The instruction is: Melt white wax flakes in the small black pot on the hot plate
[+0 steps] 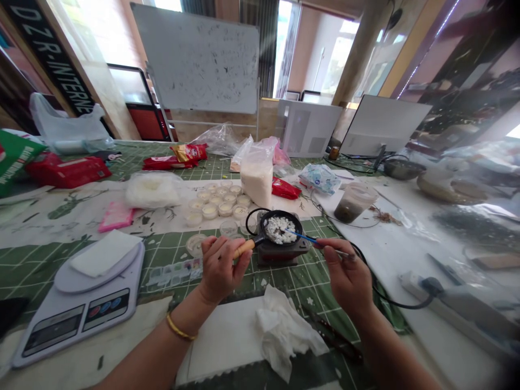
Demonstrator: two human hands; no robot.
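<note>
My left hand [221, 269] grips the wooden handle [244, 249] of a small black pan [280, 225], which rests on a compact electric hotplate [280, 254]. White flaky pieces [279, 229] fill the middle of the pan. My right hand [345, 276] pinches a thin blue-handled tool [306, 236], its tip reaching over the pan among the white pieces. The hotplate's black cord [254, 216] loops behind the pan.
A digital kitchen scale [77, 303] lies at the left. Several small cups of cream-coloured contents [215, 205] stand behind the pan, beside a bag of white granules [257, 179]. Crumpled tissue [284, 325] lies near me, and a plastic cup of dark liquid [353, 202] stands right.
</note>
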